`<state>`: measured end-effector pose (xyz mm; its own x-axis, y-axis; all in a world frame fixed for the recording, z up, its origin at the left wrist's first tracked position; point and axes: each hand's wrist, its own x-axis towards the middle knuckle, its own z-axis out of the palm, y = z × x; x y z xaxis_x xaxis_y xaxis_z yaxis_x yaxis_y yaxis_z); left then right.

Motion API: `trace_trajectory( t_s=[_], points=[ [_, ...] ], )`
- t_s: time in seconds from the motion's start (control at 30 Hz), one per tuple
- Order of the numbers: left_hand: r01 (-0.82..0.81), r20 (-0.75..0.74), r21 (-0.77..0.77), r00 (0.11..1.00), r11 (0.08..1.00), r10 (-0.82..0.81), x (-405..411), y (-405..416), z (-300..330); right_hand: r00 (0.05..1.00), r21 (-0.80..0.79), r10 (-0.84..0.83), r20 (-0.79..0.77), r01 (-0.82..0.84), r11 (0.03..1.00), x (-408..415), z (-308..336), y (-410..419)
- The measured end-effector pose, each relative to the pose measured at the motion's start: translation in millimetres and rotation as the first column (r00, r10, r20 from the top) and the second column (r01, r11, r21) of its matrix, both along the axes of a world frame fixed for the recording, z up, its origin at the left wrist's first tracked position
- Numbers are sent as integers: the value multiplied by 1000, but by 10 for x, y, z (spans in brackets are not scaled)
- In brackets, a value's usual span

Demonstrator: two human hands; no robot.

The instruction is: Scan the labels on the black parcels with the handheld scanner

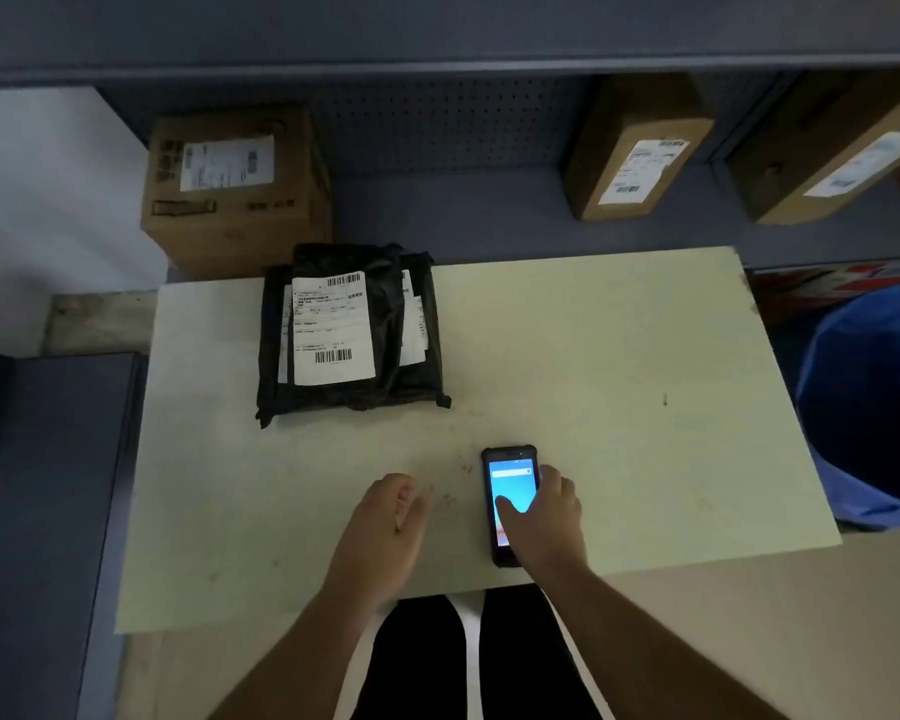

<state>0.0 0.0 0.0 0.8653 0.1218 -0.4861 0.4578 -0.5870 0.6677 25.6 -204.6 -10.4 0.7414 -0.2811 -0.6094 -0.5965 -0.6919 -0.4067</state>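
A stack of black parcels [352,330] lies at the far left of the pale table [619,366], the top one showing a white label [332,327] with barcodes. The handheld scanner [507,504], a black phone-like device with a lit blue screen, lies flat near the table's front edge. My right hand [541,517] rests on it, thumb on the screen and fingers along its right side. My left hand [385,527] hovers over the table just left of the scanner, fingers loosely curled and holding nothing.
A cardboard box [235,189] with a label stands behind the parcels. Two more labelled cardboard boxes [635,148] [827,153] lean on the grey shelf at the back right. A blue bin [868,407] sits to the table's right.
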Motion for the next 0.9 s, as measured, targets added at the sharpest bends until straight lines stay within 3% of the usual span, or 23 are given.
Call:
trace_trajectory(
  t_s=[0.2,0.47,0.9],
  points=[
    [21,-28,16,999,1000,-20,-143,97,-87,993,-158,26,-112,-43,987,19,-106,80],
    [50,-45,20,998,999,-49,-207,173,-150,991,-264,1,-134,-36,964,35,-199,241],
    [53,-46,38,998,998,-51,-218,332,-153,987,-261,-18,-162,-25,965,93,-192,207]
  ],
)
